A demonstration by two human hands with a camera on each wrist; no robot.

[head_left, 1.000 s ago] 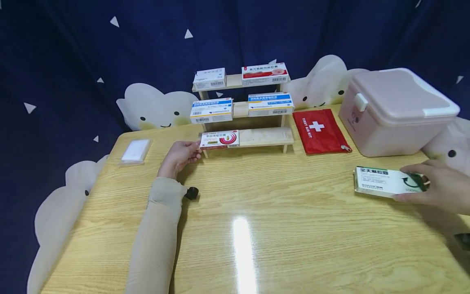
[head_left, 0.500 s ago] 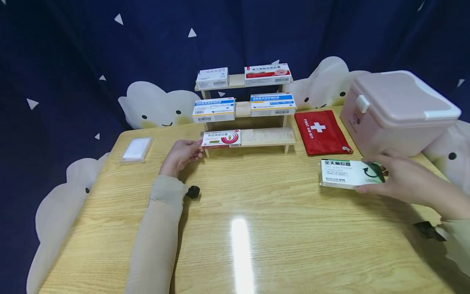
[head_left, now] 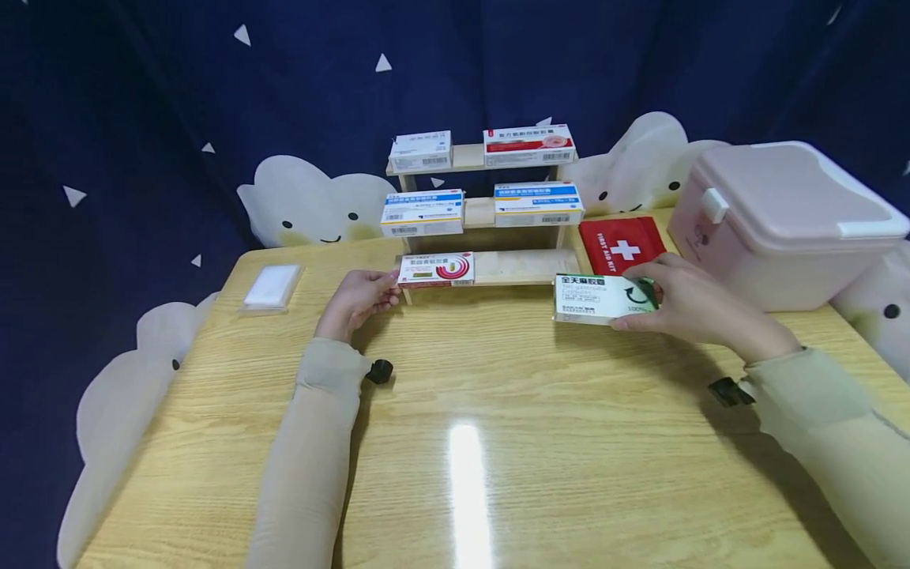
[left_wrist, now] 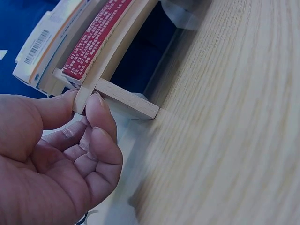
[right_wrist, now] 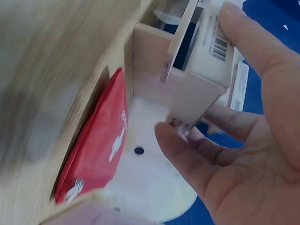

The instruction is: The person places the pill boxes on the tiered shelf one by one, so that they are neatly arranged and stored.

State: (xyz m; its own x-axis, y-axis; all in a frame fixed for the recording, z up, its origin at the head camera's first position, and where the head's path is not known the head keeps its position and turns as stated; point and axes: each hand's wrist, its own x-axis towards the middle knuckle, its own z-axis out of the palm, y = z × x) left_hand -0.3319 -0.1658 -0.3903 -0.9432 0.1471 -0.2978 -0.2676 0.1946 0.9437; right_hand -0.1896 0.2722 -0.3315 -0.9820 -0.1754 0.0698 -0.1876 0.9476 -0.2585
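A three-tier wooden display rack (head_left: 524, 267) stands at the back of the table. My left hand (head_left: 358, 302) pinches the left end of its lowest board; in the left wrist view, thumb and fingertips of the hand (left_wrist: 65, 159) close on the board's corner (left_wrist: 81, 99). On that board, beside this hand, lies a white-and-red medicine box (head_left: 426, 270). My right hand (head_left: 693, 310) grips a white-and-green medicine box (head_left: 590, 300) by its right end, close to the lowest board's bare right part. In the right wrist view, the held box (right_wrist: 208, 65) overlaps the rack.
Two blue-and-white boxes (head_left: 423, 212) lie on the middle tier, and two white boxes (head_left: 421, 150) on the top one. A red first aid pouch (head_left: 618, 241) and a pink lidded case (head_left: 782, 229) are at right. A clear flat case (head_left: 271, 288) lies at left.
My right hand has carried the white-and-green box leftward and away from me, from the right side of the table to the rack's right end. My left hand keeps its hold.
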